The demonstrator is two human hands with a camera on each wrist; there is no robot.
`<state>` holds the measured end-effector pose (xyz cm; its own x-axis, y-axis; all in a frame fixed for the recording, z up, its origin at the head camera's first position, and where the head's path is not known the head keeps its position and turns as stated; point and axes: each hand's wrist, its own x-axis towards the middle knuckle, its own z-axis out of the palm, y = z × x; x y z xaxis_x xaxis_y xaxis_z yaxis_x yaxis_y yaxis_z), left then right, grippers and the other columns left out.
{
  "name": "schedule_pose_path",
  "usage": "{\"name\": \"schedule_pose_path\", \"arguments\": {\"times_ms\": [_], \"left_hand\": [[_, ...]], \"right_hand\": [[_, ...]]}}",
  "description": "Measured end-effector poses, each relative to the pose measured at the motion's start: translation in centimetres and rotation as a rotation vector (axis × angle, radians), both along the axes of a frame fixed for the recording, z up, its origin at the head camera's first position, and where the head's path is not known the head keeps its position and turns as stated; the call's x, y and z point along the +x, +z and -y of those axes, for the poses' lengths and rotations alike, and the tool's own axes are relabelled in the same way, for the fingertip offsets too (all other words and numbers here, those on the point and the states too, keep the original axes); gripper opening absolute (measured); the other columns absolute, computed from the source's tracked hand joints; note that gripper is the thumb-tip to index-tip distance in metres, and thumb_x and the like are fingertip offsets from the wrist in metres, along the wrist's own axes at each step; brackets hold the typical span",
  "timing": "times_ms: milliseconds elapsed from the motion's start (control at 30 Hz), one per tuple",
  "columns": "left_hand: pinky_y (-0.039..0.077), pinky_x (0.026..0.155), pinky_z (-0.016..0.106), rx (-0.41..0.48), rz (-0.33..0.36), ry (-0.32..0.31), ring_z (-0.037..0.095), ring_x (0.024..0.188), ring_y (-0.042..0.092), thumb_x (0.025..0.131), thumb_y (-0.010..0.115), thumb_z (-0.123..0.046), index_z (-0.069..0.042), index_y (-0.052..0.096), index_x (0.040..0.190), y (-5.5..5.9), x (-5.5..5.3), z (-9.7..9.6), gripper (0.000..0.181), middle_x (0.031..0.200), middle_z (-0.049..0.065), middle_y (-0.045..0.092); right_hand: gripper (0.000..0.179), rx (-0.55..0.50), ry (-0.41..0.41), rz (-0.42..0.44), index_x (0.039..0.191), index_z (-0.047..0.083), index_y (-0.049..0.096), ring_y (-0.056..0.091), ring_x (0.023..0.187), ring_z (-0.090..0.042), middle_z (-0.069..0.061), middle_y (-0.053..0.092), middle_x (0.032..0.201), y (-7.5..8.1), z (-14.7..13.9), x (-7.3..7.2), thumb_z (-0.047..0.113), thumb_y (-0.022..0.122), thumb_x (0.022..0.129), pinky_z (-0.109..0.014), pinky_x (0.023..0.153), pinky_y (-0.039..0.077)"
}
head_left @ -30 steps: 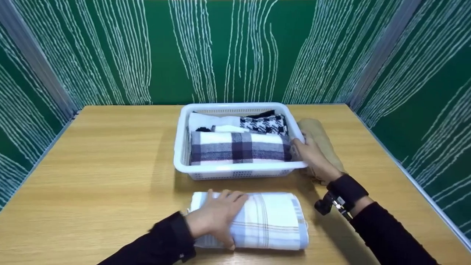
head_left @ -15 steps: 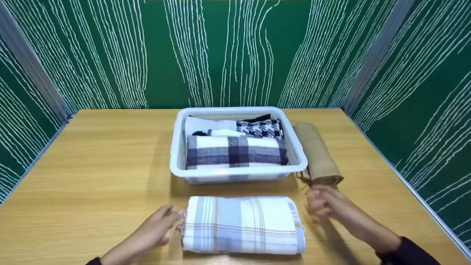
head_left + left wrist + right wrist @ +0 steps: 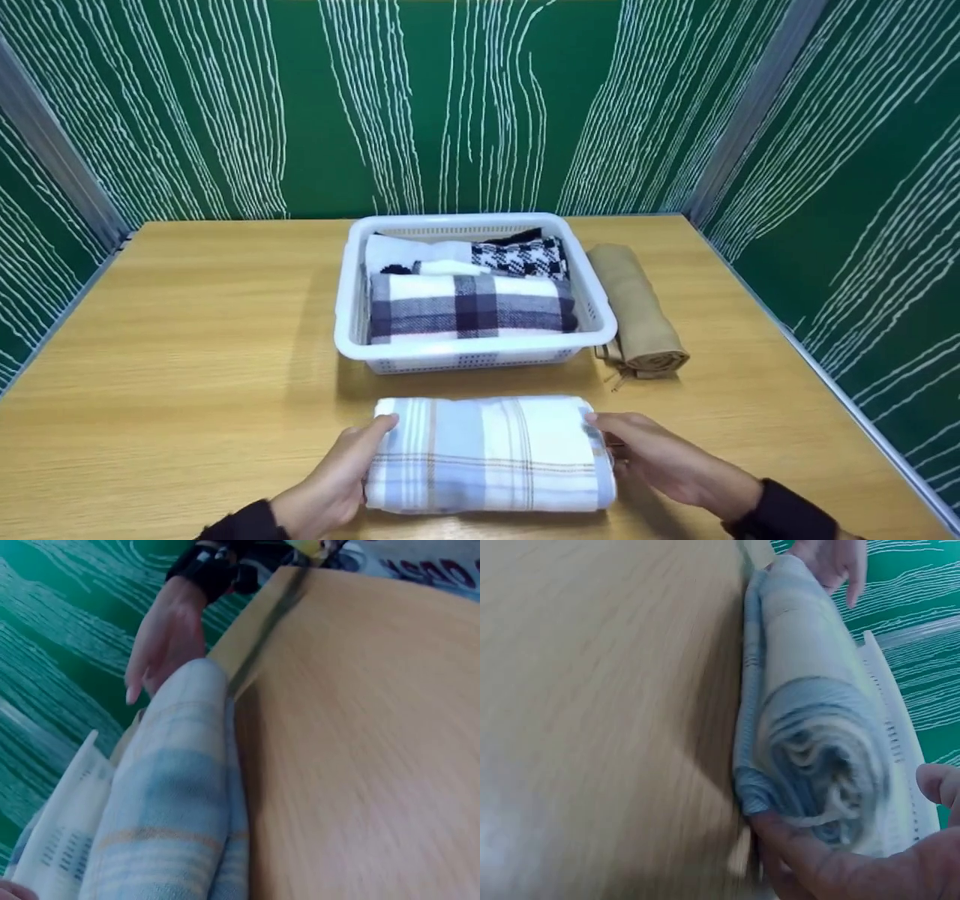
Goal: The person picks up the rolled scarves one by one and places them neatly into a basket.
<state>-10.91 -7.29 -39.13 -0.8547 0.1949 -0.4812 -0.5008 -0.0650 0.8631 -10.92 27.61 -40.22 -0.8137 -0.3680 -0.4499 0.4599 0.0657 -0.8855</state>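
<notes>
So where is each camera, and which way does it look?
Head: on the head, facing forward and down at the blue cloth; left hand, right hand show.
Left wrist: worn there, facing along the cloth; right hand, bit of left.
Right wrist: worn there, facing the cloth's rolled end; both hands.
Wrist views share cloth and table.

Head cam is looking forward and down over the table (image 3: 187,337), farthest back; both wrist cams (heavily tilted) are peering closely along the plaid roll (image 3: 480,454) from opposite ends, both also catching the white basket (image 3: 474,350).
</notes>
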Motion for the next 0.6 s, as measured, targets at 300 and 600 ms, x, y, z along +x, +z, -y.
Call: {"name": "schedule_pose_path", "arguments": {"times_ms": [300, 600], "left_hand": [[0.05, 0.072, 0.034, -0.018, 0.021, 0.001, 0.02, 0.079, 0.057, 0.102, 0.026, -0.041, -0.002, 0.051, 0.106, -1.3, 0.7, -1.7, 0.047, 0.088, 0.009, 0.057], [0.05, 0.073, 0.035, 0.033, 0.038, 0.026, 0.021, 0.079, 0.057, 0.102, 0.021, -0.041, -0.003, 0.05, 0.103, -1.1, 1.1, -1.8, 0.048, 0.087, 0.009, 0.057]], "right_hand": [[0.048, 0.049, -0.145, -0.011, 0.119, 0.004, 0.057, 0.065, 0.081, -0.016, -0.006, 0.068, 0.093, -1.3, 3.2, -0.1, 0.045, 0.047, 0.097, -0.029, 0.073, 0.051], [0.055, 0.009, -0.174, 0.019, 0.127, -0.001, 0.047, 0.064, 0.088, -0.017, -0.007, 0.066, 0.099, -0.8, 3.6, 0.1, 0.045, 0.047, 0.097, -0.031, 0.077, 0.05]]}}
